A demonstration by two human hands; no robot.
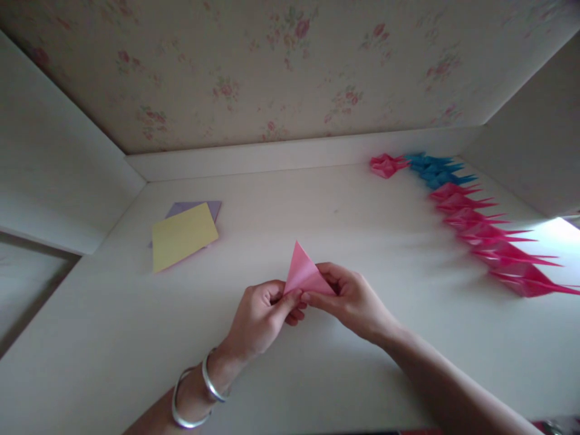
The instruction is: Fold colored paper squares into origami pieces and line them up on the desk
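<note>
A sheet of pink origami paper (303, 272), folded into a triangle with its tip pointing away from me, is held between both hands above the white table. My left hand (267, 311) pinches its lower left edge with thumb and fingers. On the lower right side, my right hand (348, 299) grips the paper, thumb on the near edge and fingers behind. The two thumb tips almost meet at the middle of that edge. Parts of the fingers are hidden behind the paper. Two silver bangles circle my left wrist.
Yellow paper (183, 235) lies over purple paper (215, 209) at left. Along the right runs a curved row of folded paper cranes, several pink (521, 278) and several blue (437, 169), with another pink folded piece (386, 165) at its far end. A flowered wall and side panels enclose the white table (113, 338).
</note>
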